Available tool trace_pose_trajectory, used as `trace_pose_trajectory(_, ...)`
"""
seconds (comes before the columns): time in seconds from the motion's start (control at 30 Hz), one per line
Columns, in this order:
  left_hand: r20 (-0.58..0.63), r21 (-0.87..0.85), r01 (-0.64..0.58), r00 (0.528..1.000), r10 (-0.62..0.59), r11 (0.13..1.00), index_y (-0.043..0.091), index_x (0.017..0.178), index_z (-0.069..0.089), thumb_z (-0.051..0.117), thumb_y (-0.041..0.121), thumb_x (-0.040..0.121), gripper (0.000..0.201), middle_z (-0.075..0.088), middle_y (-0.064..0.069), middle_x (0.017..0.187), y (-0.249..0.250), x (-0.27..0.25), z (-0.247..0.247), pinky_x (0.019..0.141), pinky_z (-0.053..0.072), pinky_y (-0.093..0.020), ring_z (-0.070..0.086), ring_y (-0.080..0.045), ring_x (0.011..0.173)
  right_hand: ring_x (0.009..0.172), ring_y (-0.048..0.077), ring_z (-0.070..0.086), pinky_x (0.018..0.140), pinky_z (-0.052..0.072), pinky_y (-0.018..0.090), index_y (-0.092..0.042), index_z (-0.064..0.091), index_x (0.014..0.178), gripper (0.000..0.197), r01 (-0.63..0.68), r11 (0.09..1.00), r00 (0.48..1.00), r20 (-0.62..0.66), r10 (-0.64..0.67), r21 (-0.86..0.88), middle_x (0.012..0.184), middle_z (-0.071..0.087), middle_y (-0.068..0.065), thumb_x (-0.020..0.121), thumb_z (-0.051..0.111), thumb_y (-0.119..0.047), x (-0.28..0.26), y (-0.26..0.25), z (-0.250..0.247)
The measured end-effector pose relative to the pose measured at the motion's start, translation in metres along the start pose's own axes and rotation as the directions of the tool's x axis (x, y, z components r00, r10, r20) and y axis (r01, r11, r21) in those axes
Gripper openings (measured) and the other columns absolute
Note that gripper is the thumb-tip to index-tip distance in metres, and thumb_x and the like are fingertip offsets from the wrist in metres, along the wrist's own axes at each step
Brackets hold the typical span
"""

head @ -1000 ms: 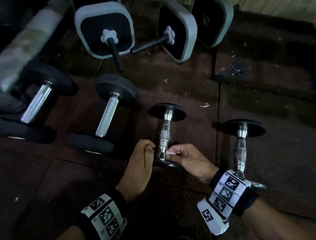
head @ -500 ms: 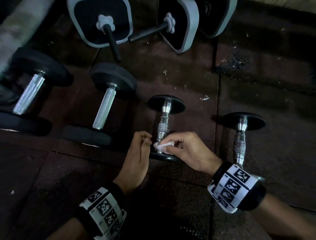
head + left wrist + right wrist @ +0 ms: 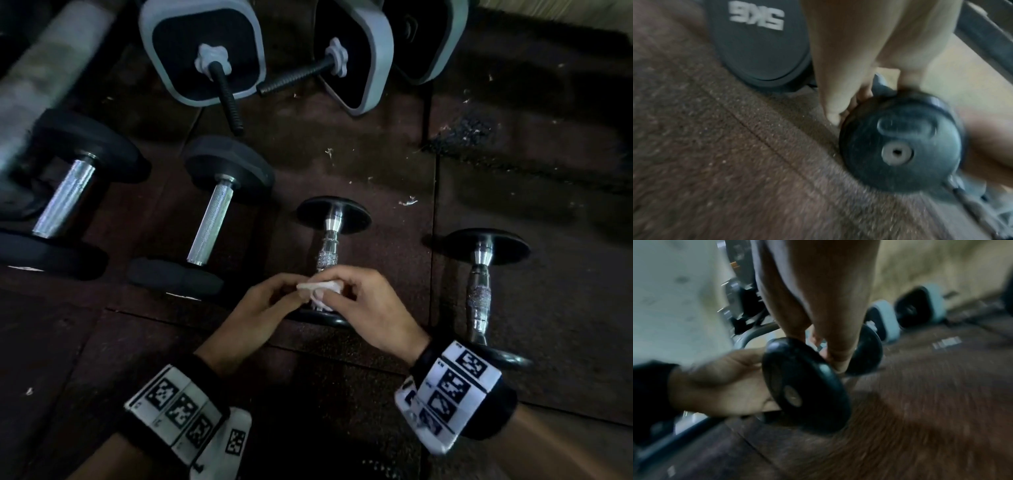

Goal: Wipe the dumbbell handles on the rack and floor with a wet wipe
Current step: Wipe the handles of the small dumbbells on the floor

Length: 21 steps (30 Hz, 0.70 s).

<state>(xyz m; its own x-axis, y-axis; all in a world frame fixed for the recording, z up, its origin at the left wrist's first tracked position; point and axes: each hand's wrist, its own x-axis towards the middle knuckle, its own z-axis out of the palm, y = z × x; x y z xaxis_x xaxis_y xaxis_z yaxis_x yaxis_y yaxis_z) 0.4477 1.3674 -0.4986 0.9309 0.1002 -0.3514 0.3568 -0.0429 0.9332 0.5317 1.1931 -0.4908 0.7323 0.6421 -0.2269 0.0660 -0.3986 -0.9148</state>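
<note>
A small chrome-handled dumbbell (image 3: 328, 254) with black plates lies on the rubber floor. A crumpled white wet wipe (image 3: 320, 290) sits over the near part of its handle. My right hand (image 3: 346, 288) curls over the wipe from the right. My left hand (image 3: 291, 291) pinches the wipe's left end, so both hands meet above the handle. The handle's near half is hidden under them. The near plate (image 3: 900, 146) fills the left wrist view, with my left hand (image 3: 838, 113) behind it. In the right wrist view that plate (image 3: 805, 386) stands before my right hand (image 3: 830, 356).
A second small chrome dumbbell (image 3: 479, 294) lies just to the right. Two larger black dumbbells (image 3: 212, 222) (image 3: 65, 198) lie to the left. Square grey-rimmed adjustable weights (image 3: 202, 51) stand at the back, and a grey post (image 3: 44, 68) crosses the far left.
My left hand moved right from beside the handle and now meets my right hand at the wipe. The wipe, which was held low against the handle, is now bunched between both hands.
</note>
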Motion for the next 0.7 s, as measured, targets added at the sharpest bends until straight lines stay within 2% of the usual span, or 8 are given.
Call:
trace_pose_trajectory(0.1, 0.009, 0.029, 0.050, 0.999, -0.050, 0.998, 0.010, 0.104, 0.070, 0.063, 0.021, 0.095, 0.016, 0.073, -0.005, 0.102, 0.005, 0.003, -0.005, 0.086, 0.046, -0.016, 0.065, -0.006, 0.096, 0.083, 0.011, 0.069, 0.082, 0.052, 0.021, -0.024, 0.071, 0.111, 0.018, -0.075, 0.960, 0.990, -0.095, 0.104, 0.270, 0.082, 0.073, -0.001, 0.093, 0.071, -0.020, -0.013, 0.000, 0.010)
trace_pose_trajectory(0.2, -0.164, 0.082, 0.027, 0.986, -0.013, 0.996, 0.009, 0.098, 0.066, 0.065, 0.019, 0.094, 0.011, 0.074, -0.001, 0.091, 0.004, 0.013, -0.009, 0.080, 0.048, -0.017, 0.065, -0.006, 0.086, 0.076, 0.011, 0.068, 0.077, 0.054, 0.021, -0.020, 0.068, 0.114, 0.018, -0.120, 0.873, 0.950, -0.202, 0.239, 0.472, 0.079, 0.072, 0.004, 0.096, 0.065, -0.021, -0.016, 0.003, 0.014)
trace_pose_trajectory(0.33, -0.243, 0.371, 0.128, 0.969, -0.037, 0.920, 0.016, 0.092, 0.070, 0.075, 0.021, 0.086, 0.010, 0.074, 0.003, 0.084, 0.002, 0.026, -0.006, 0.064, 0.043, -0.005, 0.068, -0.002, 0.079, 0.071, 0.003, 0.063, 0.071, 0.051, 0.015, -0.015, 0.068, 0.111, 0.018, -0.144, 0.851, 0.902, -0.287, 0.323, 0.505, 0.078, 0.068, 0.002, 0.101, 0.057, -0.024, -0.019, 0.005, 0.023)
trace_pose_trajectory(0.43, -0.278, 0.517, 0.161, 0.960, -0.013, 0.841, 0.024, 0.090, 0.074, 0.076, 0.028, 0.085, 0.006, 0.074, 0.009, 0.081, 0.004, 0.030, -0.005, 0.072, 0.053, -0.019, 0.069, -0.004, 0.078, 0.070, -0.001, 0.061, 0.073, 0.049, 0.012, -0.015, 0.068, 0.110, 0.020, -0.153, 0.859, 0.893, -0.304, 0.332, 0.489, 0.077, 0.066, 0.000, 0.103, 0.052, -0.025, -0.019, 0.006, 0.026)
trace_pose_trajectory(0.47, -0.249, 0.580, 0.168, 0.968, -0.023, 0.797, 0.026, 0.090, 0.076, 0.076, 0.030, 0.085, 0.006, 0.075, 0.008, 0.083, 0.005, 0.033, -0.006, 0.077, 0.055, -0.026, 0.070, -0.008, 0.081, 0.071, -0.001, 0.061, 0.075, 0.049, 0.013, -0.016, 0.068, 0.110, 0.021, -0.157, 0.860, 0.890, -0.307, 0.336, 0.486, 0.076, 0.066, -0.002, 0.103, 0.051, -0.026, -0.019, 0.006, 0.027)
trace_pose_trajectory(0.53, -0.115, 0.606, 0.191, 0.982, -0.152, 0.772, 0.024, 0.091, 0.077, 0.076, 0.029, 0.086, 0.008, 0.076, 0.002, 0.090, 0.010, 0.039, -0.009, 0.079, 0.054, -0.024, 0.069, -0.008, 0.084, 0.074, -0.001, 0.062, 0.079, 0.049, 0.016, -0.020, 0.067, 0.108, 0.021, -0.171, 0.862, 0.888, -0.304, 0.345, 0.477, 0.076, 0.066, -0.006, 0.103, 0.050, -0.030, -0.019, 0.006, 0.029)
trace_pose_trajectory(0.63, 0.148, 0.441, 0.264, 0.921, -0.360, 0.858, 0.014, 0.097, 0.078, 0.068, 0.021, 0.093, 0.013, 0.076, -0.008, 0.101, 0.019, 0.045, -0.011, 0.075, 0.045, -0.015, 0.062, -0.004, 0.084, 0.081, -0.006, 0.061, 0.079, 0.046, 0.014, -0.031, 0.063, 0.106, 0.016, -0.209, 0.884, 0.890, -0.293, 0.349, 0.418, 0.090, 0.067, -0.011, 0.102, 0.051, -0.040, -0.019, 0.006, 0.033)
trace_pose_trajectory(0.7, 0.247, 0.354, 0.298, 0.884, -0.396, 0.886, 0.012, 0.105, 0.076, 0.064, 0.022, 0.096, 0.018, 0.075, -0.008, 0.109, 0.022, 0.041, -0.014, 0.088, 0.046, -0.015, 0.064, -0.006, 0.095, 0.083, -0.007, 0.058, 0.081, 0.045, 0.016, -0.033, 0.060, 0.106, 0.012, -0.208, 0.897, 0.894, -0.297, 0.337, 0.390, 0.096, 0.064, -0.012, 0.102, 0.051, -0.040, -0.019, 0.006, 0.035)
